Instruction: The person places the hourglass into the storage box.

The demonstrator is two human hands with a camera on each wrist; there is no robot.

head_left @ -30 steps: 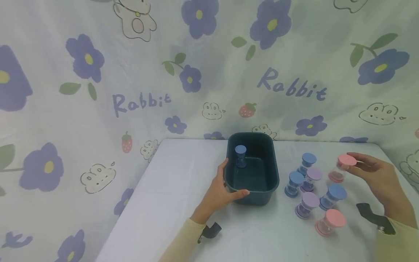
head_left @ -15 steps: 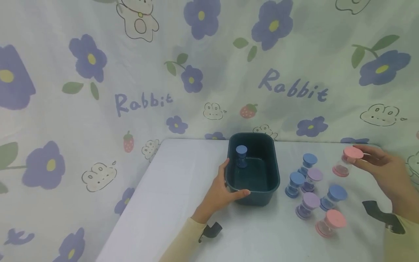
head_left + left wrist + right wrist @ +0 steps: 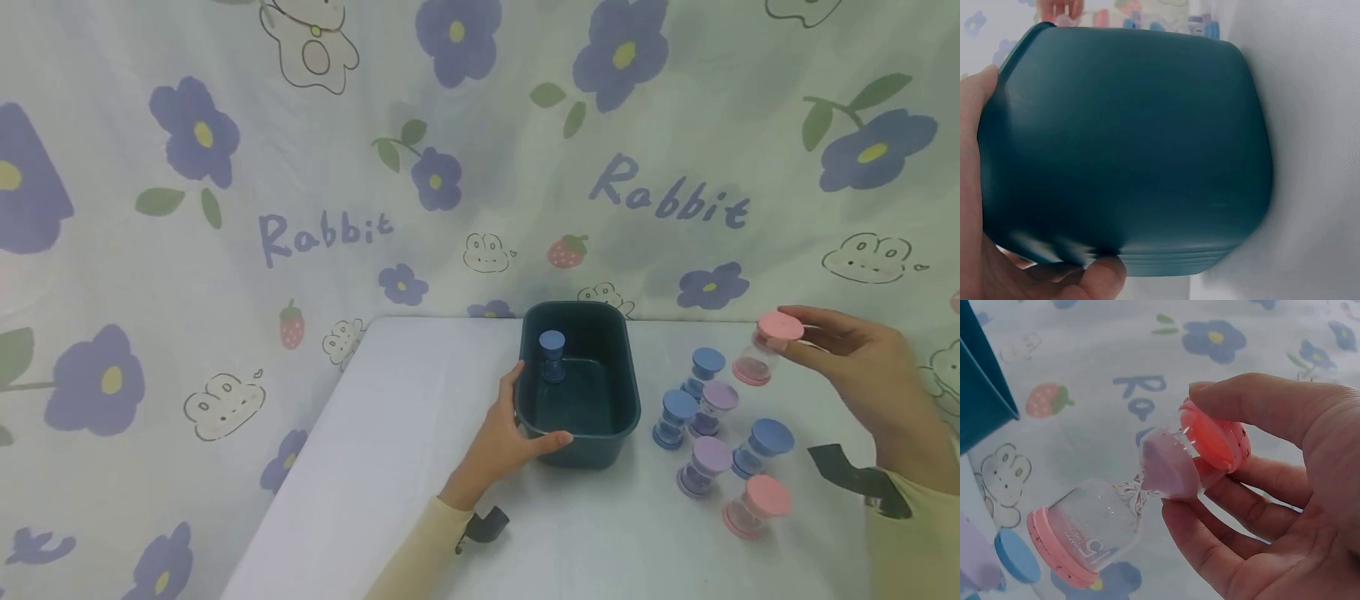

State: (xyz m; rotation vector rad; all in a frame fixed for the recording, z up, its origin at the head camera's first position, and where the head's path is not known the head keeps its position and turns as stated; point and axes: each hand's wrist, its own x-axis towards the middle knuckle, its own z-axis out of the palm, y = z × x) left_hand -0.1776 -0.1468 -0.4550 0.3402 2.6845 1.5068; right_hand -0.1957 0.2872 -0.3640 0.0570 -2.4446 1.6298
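A dark teal bin (image 3: 600, 450) stands mid-table with a blue hourglass (image 3: 552, 357) upright inside it. My left hand (image 3: 504, 437) grips the bin's near left corner, thumb along the front wall; in the left wrist view the bin wall (image 3: 1129, 144) fills the frame, with my left hand (image 3: 1035, 275) round its edge. My right hand (image 3: 847, 367) holds a pink-capped hourglass (image 3: 765, 354) by its top cap, lifted above the table and tilted. The right wrist view shows fingers (image 3: 1260, 406) and thumb pinching the pink cap of that hourglass (image 3: 1141, 500).
Several hourglasses stand in a cluster right of the bin: blue ones (image 3: 678, 417), purple ones (image 3: 705, 467) and a pink one (image 3: 750, 507). The white table (image 3: 390, 467) backs onto a flower-printed curtain (image 3: 225, 208).
My right hand has lifted the pink hourglass off the table, swung it out to the right, then brought it higher and back left. The left hand and bin have not moved.
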